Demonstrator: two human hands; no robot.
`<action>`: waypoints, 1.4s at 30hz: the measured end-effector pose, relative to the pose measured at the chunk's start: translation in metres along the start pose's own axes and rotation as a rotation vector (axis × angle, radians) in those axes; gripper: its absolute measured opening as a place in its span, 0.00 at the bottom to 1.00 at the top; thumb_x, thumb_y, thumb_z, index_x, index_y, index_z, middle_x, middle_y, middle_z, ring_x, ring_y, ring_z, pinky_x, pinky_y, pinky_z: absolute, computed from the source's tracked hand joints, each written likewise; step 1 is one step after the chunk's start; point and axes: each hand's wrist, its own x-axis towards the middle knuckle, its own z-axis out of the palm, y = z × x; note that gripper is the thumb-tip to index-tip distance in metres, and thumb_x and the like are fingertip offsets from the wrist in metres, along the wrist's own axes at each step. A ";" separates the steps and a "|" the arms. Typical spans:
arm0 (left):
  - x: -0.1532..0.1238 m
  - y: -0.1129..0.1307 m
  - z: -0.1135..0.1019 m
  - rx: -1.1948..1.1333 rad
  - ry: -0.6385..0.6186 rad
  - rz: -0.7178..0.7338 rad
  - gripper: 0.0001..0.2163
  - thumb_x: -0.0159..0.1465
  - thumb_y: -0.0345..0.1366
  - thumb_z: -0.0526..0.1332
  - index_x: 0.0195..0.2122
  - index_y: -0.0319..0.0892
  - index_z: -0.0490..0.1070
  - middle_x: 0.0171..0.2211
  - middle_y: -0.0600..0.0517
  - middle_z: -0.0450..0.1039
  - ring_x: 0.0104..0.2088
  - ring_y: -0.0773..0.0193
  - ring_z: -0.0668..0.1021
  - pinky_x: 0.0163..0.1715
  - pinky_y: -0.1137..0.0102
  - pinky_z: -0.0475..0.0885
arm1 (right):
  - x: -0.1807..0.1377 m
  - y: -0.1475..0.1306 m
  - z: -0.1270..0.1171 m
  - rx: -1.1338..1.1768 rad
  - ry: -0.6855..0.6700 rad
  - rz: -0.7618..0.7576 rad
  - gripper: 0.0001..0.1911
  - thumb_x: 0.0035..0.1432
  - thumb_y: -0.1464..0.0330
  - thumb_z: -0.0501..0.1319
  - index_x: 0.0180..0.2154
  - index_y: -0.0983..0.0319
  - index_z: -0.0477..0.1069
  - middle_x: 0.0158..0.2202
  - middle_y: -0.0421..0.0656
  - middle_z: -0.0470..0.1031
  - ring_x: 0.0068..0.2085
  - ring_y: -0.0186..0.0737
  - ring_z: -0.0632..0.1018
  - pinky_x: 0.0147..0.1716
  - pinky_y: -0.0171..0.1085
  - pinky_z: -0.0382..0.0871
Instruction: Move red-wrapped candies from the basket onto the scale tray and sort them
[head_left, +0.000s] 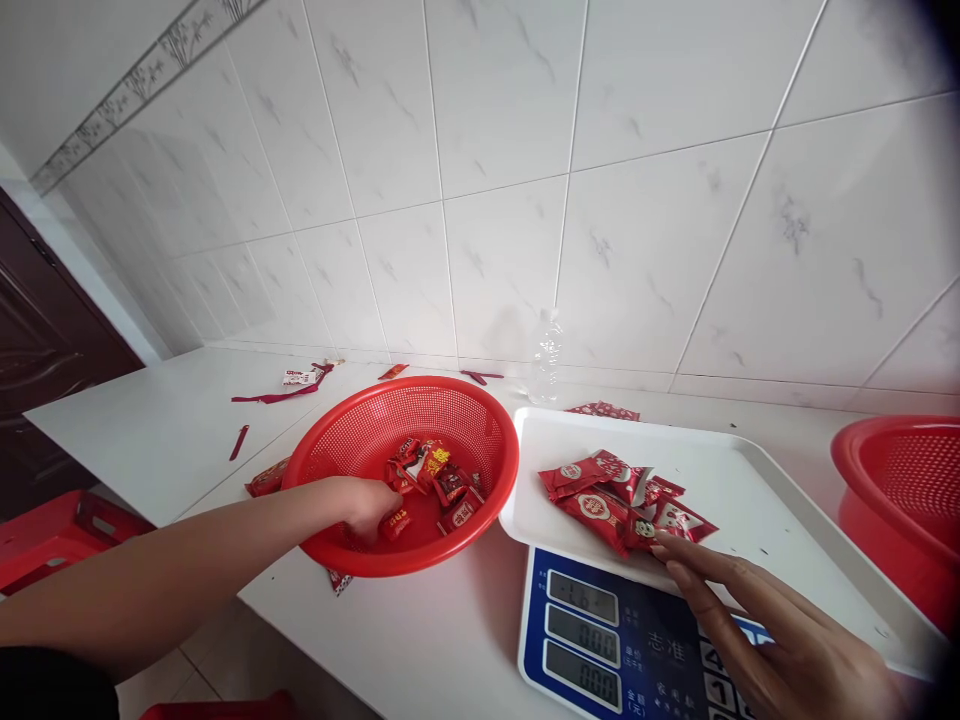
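Observation:
My left hand (367, 507) reaches down into a red perforated plastic basket (405, 560). Its fingertips are mostly hidden beside a small red snack packet (396, 522), so whether it grips the packet is unclear. More red packets (435, 465) lie in the bottom of the basket. Over the near edge of a white tray (757, 480), my right hand (765, 610) has its fingers stretched out, their tips at the front of a loose pile of red snack packets (607, 500). Beneath the tray stands a blue digital scale (540, 640) with three displays.
A clear plastic bottle (547, 360) stands by the tiled wall. Another red basket (892, 440) is at the right edge. Red wrapper strips (277, 397) and further packets lie on the white table (135, 400). Red stools (67, 530) stand at lower left.

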 end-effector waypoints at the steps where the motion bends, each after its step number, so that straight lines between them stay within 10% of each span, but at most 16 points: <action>1: 0.000 0.000 0.000 -0.020 0.006 0.008 0.14 0.38 0.29 0.66 0.28 0.44 0.69 0.23 0.53 0.68 0.24 0.53 0.74 0.27 0.60 0.69 | 0.001 -0.001 0.000 0.001 0.001 -0.002 0.15 0.65 0.57 0.54 0.49 0.52 0.72 0.40 0.39 0.81 0.37 0.39 0.82 0.29 0.31 0.76; 13: 0.008 0.012 -0.012 -0.629 0.315 0.232 0.12 0.55 0.28 0.57 0.42 0.44 0.67 0.45 0.47 0.70 0.44 0.58 0.74 0.40 0.67 0.70 | 0.013 -0.011 -0.008 -0.009 0.041 -0.056 0.13 0.64 0.58 0.55 0.45 0.53 0.73 0.36 0.38 0.82 0.34 0.38 0.83 0.28 0.30 0.76; 25: 0.011 0.012 -0.010 -0.832 0.424 0.273 0.11 0.55 0.25 0.61 0.39 0.43 0.68 0.40 0.50 0.68 0.41 0.61 0.73 0.40 0.66 0.70 | 0.012 -0.012 -0.008 -0.016 0.023 -0.050 0.13 0.65 0.58 0.54 0.46 0.54 0.72 0.37 0.38 0.82 0.35 0.38 0.83 0.29 0.30 0.76; 35: -0.050 0.032 -0.019 -1.079 0.577 0.420 0.11 0.59 0.33 0.62 0.44 0.43 0.69 0.42 0.51 0.72 0.42 0.63 0.75 0.43 0.66 0.71 | 0.010 -0.010 -0.006 -0.014 0.007 -0.049 0.13 0.65 0.60 0.54 0.47 0.54 0.72 0.37 0.40 0.81 0.36 0.40 0.83 0.31 0.33 0.76; 42: -0.065 0.091 0.039 -1.242 0.070 0.962 0.05 0.62 0.34 0.64 0.38 0.42 0.75 0.33 0.52 0.72 0.30 0.68 0.75 0.33 0.71 0.73 | 0.010 -0.017 -0.013 -0.054 0.178 -0.020 0.12 0.63 0.68 0.57 0.48 0.56 0.72 0.42 0.44 0.79 0.41 0.42 0.81 0.40 0.39 0.77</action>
